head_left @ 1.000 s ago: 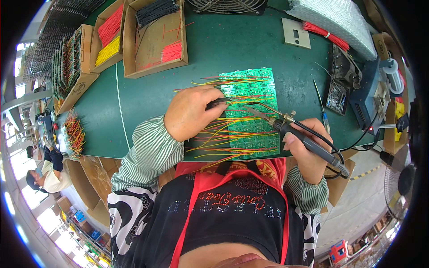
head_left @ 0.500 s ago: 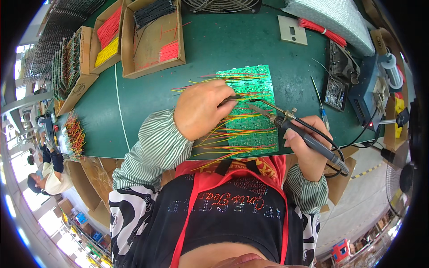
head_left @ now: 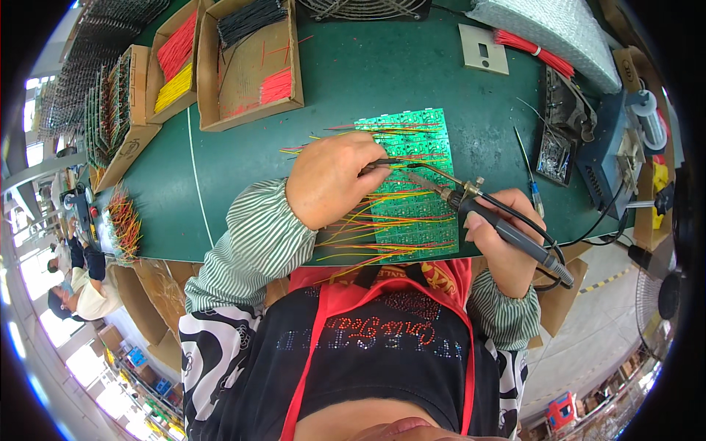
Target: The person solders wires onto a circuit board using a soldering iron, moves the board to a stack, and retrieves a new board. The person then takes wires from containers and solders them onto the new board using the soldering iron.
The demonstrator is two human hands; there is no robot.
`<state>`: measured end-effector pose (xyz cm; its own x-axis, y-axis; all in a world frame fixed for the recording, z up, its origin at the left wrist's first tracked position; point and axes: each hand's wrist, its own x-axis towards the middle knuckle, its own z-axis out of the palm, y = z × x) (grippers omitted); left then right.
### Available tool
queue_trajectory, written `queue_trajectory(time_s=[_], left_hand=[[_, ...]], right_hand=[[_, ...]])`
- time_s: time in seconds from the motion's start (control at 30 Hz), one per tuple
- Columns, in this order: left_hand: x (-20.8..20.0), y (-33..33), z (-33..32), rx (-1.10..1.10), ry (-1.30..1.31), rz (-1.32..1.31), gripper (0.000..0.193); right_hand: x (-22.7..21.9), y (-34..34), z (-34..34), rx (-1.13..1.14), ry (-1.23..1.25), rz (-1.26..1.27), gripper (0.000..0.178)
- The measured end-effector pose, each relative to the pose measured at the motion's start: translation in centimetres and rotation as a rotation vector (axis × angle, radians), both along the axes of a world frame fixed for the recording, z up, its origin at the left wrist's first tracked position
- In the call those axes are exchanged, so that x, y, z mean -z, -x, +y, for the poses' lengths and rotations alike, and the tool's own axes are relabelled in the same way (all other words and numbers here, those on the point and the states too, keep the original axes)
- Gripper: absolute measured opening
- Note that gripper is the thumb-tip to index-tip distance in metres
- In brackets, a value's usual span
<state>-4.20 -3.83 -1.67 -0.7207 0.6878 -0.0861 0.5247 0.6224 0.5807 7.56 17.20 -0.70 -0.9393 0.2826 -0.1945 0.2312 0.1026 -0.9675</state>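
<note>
A green circuit board panel (head_left: pixel 416 209) lies on the table in front of me, with rows of red, yellow and black wires running off its left side. My left hand (head_left: pixel 332 178) rests over the panel's left edge, closed in a pinch on slim dark tweezers (head_left: pixel 381 163) whose tips point right over the board. In my right hand (head_left: pixel 504 237) is a soldering iron (head_left: pixel 507 229) with a thin curved metal feed tube along it. The iron's tip reaches the board just right of the tweezers; exact contact is too small to tell.
Cardboard boxes hold red and yellow wires (head_left: pixel 175 55) and black and red wires (head_left: pixel 276 85) at the far left. A blue-handled screwdriver (head_left: pixel 535 192), a black tray (head_left: pixel 556 156) and a soldering station (head_left: pixel 607 158) are at the right. A wire bundle (head_left: pixel 123 223) lies at the left.
Both hands, the iron and the tweezers keep nearly the same place over the board. The view has shifted very slightly.
</note>
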Motion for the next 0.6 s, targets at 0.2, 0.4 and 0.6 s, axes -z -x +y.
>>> queue_trajectory(time_s=[0.2, 0.4, 0.6], left_hand=[[0.0, -0.1, 0.0, -0.006, -0.007, 0.0, 0.015], [-0.7, 0.3, -0.8, 0.02, -0.105, 0.055, 0.015], [-3.2, 0.9, -1.5, -0.245, -0.028, 0.35, 0.012]], right_hand=[[-0.6, -0.4, 0.5, 0.049, 0.03, -0.002, 0.017], [-0.7, -0.9, 1.0, 0.062, 0.006, -0.003, 0.018], [-0.4, -1.3, 1.4, 0.09, -0.032, -0.017, 0.018]])
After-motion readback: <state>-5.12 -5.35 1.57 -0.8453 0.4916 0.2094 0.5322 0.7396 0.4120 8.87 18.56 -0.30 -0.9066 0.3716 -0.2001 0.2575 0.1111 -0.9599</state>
